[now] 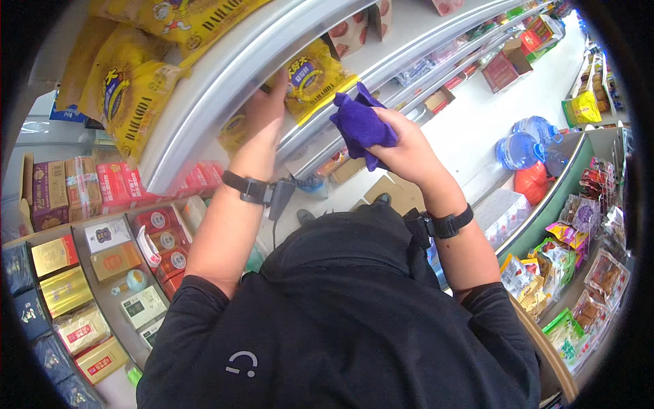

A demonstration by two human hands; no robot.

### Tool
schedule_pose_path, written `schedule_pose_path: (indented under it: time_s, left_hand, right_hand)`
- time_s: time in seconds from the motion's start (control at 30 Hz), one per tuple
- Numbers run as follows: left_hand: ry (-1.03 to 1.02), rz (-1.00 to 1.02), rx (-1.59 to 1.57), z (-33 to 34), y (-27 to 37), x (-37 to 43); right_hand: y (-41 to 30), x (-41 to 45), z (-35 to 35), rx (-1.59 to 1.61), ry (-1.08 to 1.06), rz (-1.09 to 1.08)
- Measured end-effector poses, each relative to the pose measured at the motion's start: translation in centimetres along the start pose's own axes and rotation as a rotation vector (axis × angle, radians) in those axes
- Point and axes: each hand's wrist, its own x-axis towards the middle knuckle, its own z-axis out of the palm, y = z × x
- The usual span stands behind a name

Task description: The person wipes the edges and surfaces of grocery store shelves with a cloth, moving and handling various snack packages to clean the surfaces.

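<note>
My right hand point(401, 138) grips a crumpled purple cloth point(361, 125) in front of the shelf edges. Under the upper shelf's edge, my left hand point(268, 110) reaches in beside a yellow snack bag point(314, 82) on the shelf below; its fingertips are partly hidden, and whether it holds anything cannot be told. Another yellow bag point(234, 134) lies behind my left wrist. More yellow bags point(138, 102) are piled on the upper shelf point(225, 66). Black straps with small devices sit on both wrists.
Boxed goods point(66, 291) fill a low display at the left, with red cartons point(120, 186) behind. Large blue water bottles point(520, 151) and a red bag point(531, 182) stand on the floor at right, beside a rack of snack packets point(557, 260). An open carton point(506, 66) is farther along the aisle.
</note>
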Motion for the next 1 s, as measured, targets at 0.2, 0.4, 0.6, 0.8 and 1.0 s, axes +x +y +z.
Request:
schedule_pose_path:
  time_s: [0.2, 0.4, 0.6, 0.8, 1.0]
  left_hand:
    - [0.026, -0.184, -0.336, 1.6, 1.6, 0.8]
    - [0.04, 0.074, -0.019, 1.6, -0.6, 3.1]
    - [0.126, 0.018, -0.095, 0.5, 0.7, 2.7]
    - [0.151, 0.06, -0.04, 0.2, 1.5, 3.5]
    - [0.164, 0.085, -0.021, 0.6, 1.8, 4.3]
  right_hand:
    - [1.6, 2.0, -1.1, -0.002, -0.067, -0.099]
    - [1.6, 3.9, -1.5, -0.01, -0.138, -0.091]
    - [1.9, 4.9, -2.2, -0.04, -0.167, -0.155]
    - [1.1, 6.0, -2.4, -0.012, -0.2, -0.123]
    - [1.5, 7.4, -2.9, 0.001, -0.207, -0.191]
